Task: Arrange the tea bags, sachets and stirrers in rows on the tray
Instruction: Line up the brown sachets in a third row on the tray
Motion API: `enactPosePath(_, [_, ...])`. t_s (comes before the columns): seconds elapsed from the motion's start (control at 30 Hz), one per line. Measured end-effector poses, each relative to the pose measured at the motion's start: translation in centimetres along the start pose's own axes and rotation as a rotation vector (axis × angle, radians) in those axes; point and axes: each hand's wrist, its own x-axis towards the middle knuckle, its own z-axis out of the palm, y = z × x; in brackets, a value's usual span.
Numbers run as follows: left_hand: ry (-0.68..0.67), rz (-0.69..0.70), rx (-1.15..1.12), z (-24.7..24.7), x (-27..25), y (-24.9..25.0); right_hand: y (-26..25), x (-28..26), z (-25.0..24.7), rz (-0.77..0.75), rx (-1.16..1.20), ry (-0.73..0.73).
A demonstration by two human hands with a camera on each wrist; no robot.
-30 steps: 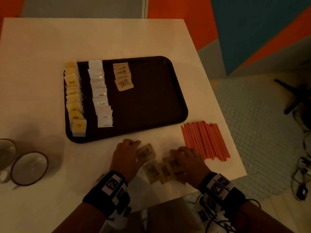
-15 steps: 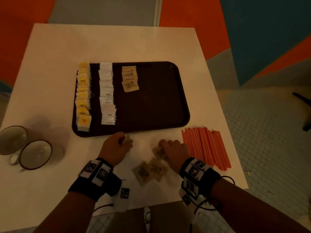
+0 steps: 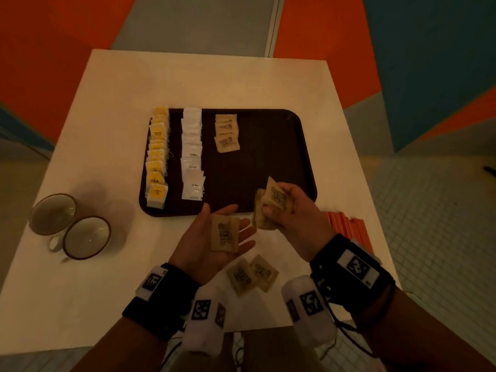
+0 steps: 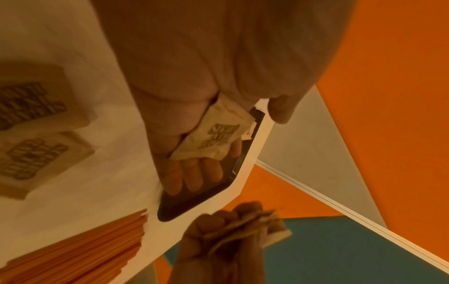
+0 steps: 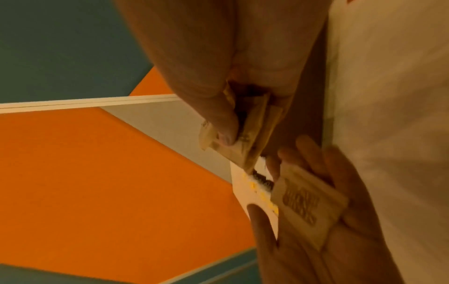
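While the dark brown tray [image 3: 295, 135] lies in the middle of the white table [image 3: 214, 81], it holds three rows that run from far to near. At its left edge is a row of yellow tea bags [image 3: 157, 157], overlapping one another. Just right of it is a row of white sachets [image 3: 192, 154], also overlapping. Right of that is a short row of brown sachets [image 3: 226, 132] at the far part of the tray only; the right half of the tray carries nothing.

The left hand [image 3: 214, 234] is held palm up above the near rim of the tray, its fingers straight and relaxed, and one brown sachet [image 3: 225, 235] lies flat on the palm. The right hand [image 3: 290, 210] is just right of it, over the near right corner of the tray, and its thumb and curled fingers pinch a small bundle of brown sachets [image 3: 273, 197]. The two hands are near each other but do not touch.

Two more brown sachets [image 3: 252, 273] lie on the table near the front edge, between the two wrists. The orange stirrers [image 3: 349, 226] lie in a pile on the table at the right, partly hidden behind the right hand. Two empty cups [image 3: 69, 226] stand on the table left of the tray, touching each other.
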Motion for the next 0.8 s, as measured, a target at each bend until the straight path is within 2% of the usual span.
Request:
enactPosePath(0.07, [-0.073,0.003,0.001,0.2,-0.1,0.2,0.1,-0.3,1.5,-0.01,0.013,-0.016])
enactPosePath(0.23, [-0.201,0.009,0.053,-0.2,-0.3,1.1,0.5,-0.1,3.4,-0.117,-0.145,0.029])
enactPosePath(0.4, [-0.079,0.133,0.473,-0.7,-0.5,2.1,0.8,0.0,3.3,-0.073,-0.107,0.04])
enactPosePath(0.63, [0.08,0.281,0.669,-0.8,-0.8,3.6,0.8,0.1,3.6,-0.05,-0.055,0.063])
enactPosePath(0.8, [0.019,0.204,0.67,-0.5,-0.8,4.3,1.0,-0.1,3.7,-0.058,-0.061,0.07])
